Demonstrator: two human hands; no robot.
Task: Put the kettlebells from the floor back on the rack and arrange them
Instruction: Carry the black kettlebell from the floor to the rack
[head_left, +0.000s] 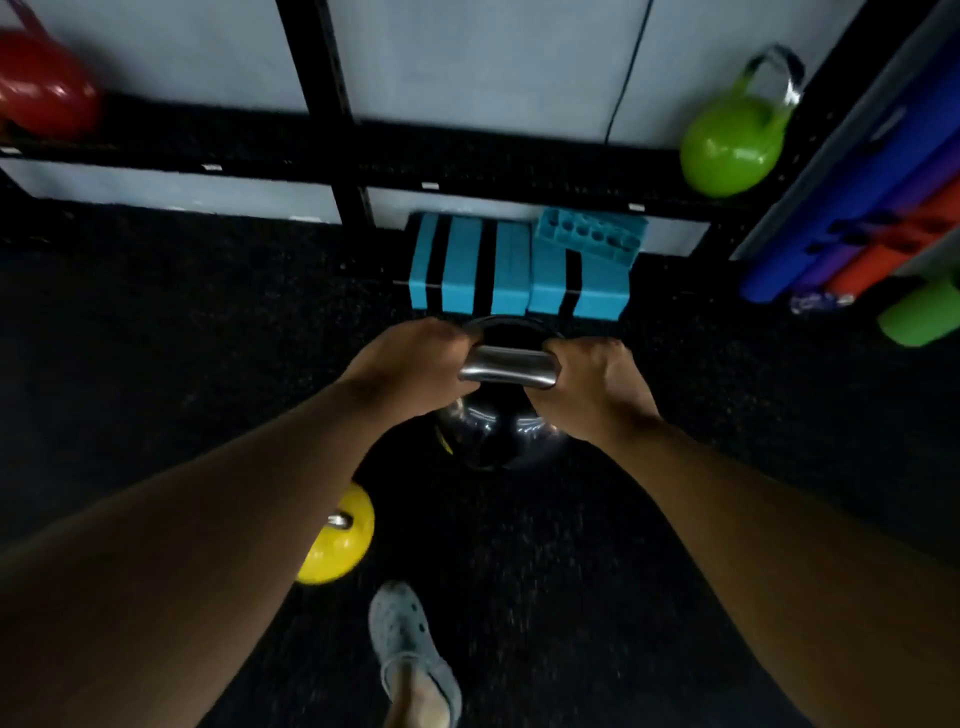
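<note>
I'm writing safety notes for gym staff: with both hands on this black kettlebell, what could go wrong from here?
1. Each hand, left hand and right hand, grips only a corner of the handle of the black kettlebell; it could slip and drop.
2. A foot in a soft clog is close below; a drop might hit it.
3. The yellow kettlebell lies by that foot, a likely trip hazard.

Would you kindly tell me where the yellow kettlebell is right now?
The round yellow kettlebell sits on the black floor, lower left of centre, partly hidden under the left forearm, near the grey clog.
</note>
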